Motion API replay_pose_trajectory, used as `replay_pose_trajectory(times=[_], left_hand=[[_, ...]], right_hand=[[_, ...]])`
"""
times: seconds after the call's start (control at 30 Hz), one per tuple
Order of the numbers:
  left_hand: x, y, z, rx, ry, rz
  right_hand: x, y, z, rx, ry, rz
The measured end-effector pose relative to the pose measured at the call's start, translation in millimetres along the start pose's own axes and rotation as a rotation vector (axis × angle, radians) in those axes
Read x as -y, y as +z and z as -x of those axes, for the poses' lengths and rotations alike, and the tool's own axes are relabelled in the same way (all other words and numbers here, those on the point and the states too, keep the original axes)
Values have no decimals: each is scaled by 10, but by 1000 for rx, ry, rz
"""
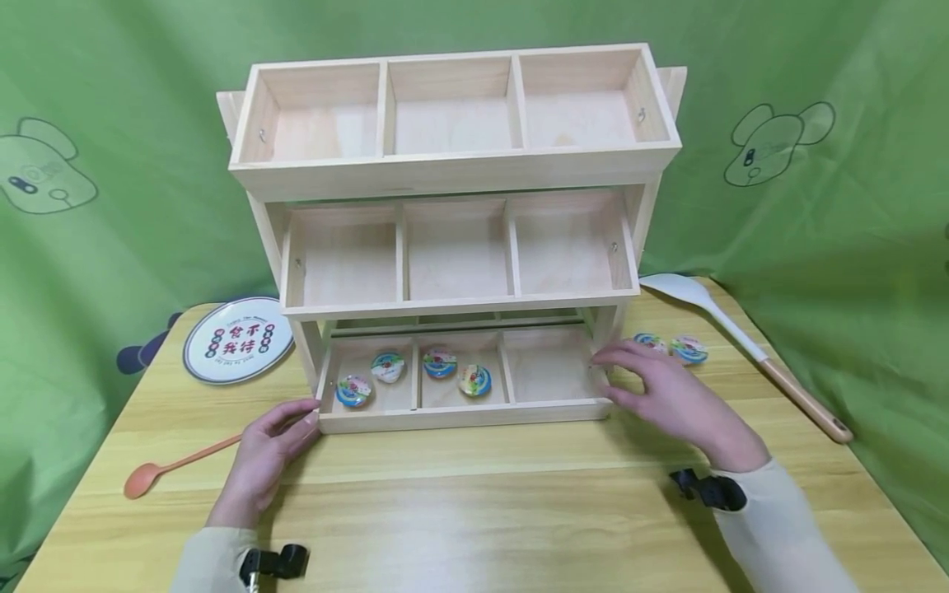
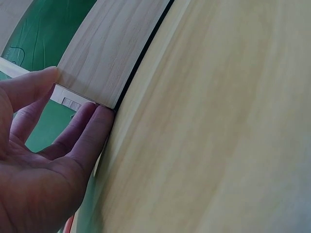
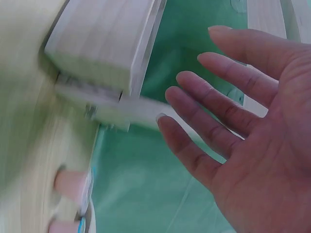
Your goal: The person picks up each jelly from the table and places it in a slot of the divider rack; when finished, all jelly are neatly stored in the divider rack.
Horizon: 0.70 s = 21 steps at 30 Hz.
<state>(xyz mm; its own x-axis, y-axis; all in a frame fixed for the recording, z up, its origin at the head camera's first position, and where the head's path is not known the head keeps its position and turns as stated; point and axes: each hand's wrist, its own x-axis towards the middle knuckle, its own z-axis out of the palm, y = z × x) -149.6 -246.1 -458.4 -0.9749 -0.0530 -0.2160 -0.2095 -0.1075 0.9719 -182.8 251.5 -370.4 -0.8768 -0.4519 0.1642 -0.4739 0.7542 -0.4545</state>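
Note:
A three-tier wooden shelf (image 1: 455, 173) stands at the table's back, each tier split into three compartments. Its bottom tray (image 1: 460, 417) holds small jelly cups (image 1: 354, 391) with printed lids, two in the left compartment and two in the middle one. At the tray's front left corner, my left hand (image 1: 270, 449) touches the wood with extended fingertips (image 2: 104, 114). My right hand (image 1: 667, 395) is beside the tray's right end, and in the right wrist view its fingers (image 3: 228, 109) are spread, holding nothing. Behind it, two more jelly cups (image 1: 688, 350) sit on the table.
A white plate (image 1: 239, 340) with red lettering is left of the shelf. An orange spoon (image 1: 181, 464) lies near my left hand. On the right lies a long white spoon with a wooden handle (image 1: 804, 399). Green cloth (image 1: 838, 231) hangs around the table.

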Motion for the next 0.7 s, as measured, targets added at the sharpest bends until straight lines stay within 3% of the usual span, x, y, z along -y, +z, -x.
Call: replay_pose_trajectory(times=[0.47, 0.7], left_hand=[[17, 10, 4, -8, 24, 10], [18, 7, 2, -2, 24, 9]], right_hand=[[-396, -218, 210, -111, 49, 2], [-646, -261, 240, -155, 93, 84]])
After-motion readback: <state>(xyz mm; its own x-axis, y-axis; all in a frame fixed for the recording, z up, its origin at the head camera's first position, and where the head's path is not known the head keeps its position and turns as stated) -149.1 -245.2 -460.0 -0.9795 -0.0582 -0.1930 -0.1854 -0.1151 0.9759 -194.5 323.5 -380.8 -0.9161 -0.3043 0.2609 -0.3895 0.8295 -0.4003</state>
